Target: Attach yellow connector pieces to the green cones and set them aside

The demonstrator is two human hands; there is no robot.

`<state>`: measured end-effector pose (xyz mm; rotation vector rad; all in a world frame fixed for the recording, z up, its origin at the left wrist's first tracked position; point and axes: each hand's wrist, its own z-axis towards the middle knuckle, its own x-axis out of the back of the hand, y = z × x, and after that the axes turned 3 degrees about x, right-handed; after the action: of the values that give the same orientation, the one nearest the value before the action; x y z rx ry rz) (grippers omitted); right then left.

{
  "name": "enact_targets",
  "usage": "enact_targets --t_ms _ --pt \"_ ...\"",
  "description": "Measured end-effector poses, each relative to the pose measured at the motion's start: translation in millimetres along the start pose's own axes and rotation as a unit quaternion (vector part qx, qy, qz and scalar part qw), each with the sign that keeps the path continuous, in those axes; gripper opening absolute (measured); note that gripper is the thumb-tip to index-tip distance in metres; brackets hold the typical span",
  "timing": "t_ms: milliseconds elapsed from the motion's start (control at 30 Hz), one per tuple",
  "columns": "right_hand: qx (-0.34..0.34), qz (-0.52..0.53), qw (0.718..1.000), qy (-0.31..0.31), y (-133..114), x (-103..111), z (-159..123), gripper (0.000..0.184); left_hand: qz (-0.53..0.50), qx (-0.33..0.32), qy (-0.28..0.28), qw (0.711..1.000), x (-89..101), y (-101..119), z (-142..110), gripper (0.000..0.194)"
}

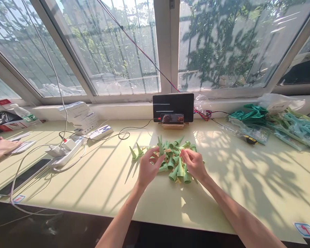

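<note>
My left hand [148, 167] pinches a pointed green cone [161, 148] between thumb and fingers, its tip upward. Thumb and fingertips of my right hand [195, 164] are closed together over the right part of a pile of hollow green cones [173, 175]; whatever is between them is too small to make out. Just below those fingers lies one cone [180, 169] with its wide end toward me. Small yellowish bits show among the heaped cones. To the left of my left hand, two similar cones [132, 153] stand upright on the table.
Behind the pile, a phone [172, 119] leans before a black tablet [173, 103]. On the left are a power strip [70, 151], cables, a dark tablet [23, 177] and another person's hand [2, 146]. Green plastic-wrapped bundles [286, 124] and black-and-yellow scissors handles [249, 139] lie right.
</note>
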<state>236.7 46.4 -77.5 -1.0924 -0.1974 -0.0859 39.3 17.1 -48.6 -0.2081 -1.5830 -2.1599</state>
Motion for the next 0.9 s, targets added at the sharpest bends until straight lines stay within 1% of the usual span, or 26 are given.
enact_targets --t_ms 100,167,233,300,367,433,567,667,767,900 --pt "0.008 -0.021 1.000 -0.005 -2.5 -0.5 -0.3 0.050 0.066 0.033 0.045 0.996 37.3 -8.5 -4.7 0.032" --pt "0.016 -0.037 0.999 -0.009 -4.1 -1.2 -0.9 0.052 0.124 0.067 0.062 0.988 61.3 -18.0 -6.4 0.031" --pt "0.027 -0.053 0.998 -0.012 -5.2 -1.8 -1.5 0.052 0.183 0.101 0.081 0.975 79.6 -28.1 -7.0 0.030" --pt "0.036 -0.065 0.997 -0.015 -5.7 -2.3 -1.9 0.053 0.230 0.123 0.080 0.962 90.5 -37.1 -7.0 0.029" --pt "0.041 -0.070 0.997 -0.017 -5.8 -2.5 -2.2 0.053 0.252 0.128 0.059 0.957 94.6 -44.6 -6.6 0.027" --pt "0.042 -0.071 0.996 -0.017 -5.8 -2.5 -2.4 0.052 0.260 0.125 0.045 0.956 94.8 -51.3 -5.8 0.024" --pt "0.044 -0.074 0.996 -0.019 -5.0 -2.3 -2.2 0.051 0.274 0.089 0.041 0.957 93.4 -65.1 -1.9 0.022" --pt "0.045 -0.078 0.996 -0.021 -4.3 -2.2 -2.0 0.050 0.284 0.082 0.038 0.954 93.8 -73.7 2.1 0.023" --pt "0.047 -0.079 0.995 -0.022 -3.7 -2.6 -2.5 0.050 0.302 0.085 0.048 0.948 93.2 -77.6 5.0 0.023" --pt "0.053 -0.078 0.995 -0.028 -2.3 -3.3 -3.6 0.050 0.303 0.095 0.052 0.947 89.7 -75.3 5.3 0.024"
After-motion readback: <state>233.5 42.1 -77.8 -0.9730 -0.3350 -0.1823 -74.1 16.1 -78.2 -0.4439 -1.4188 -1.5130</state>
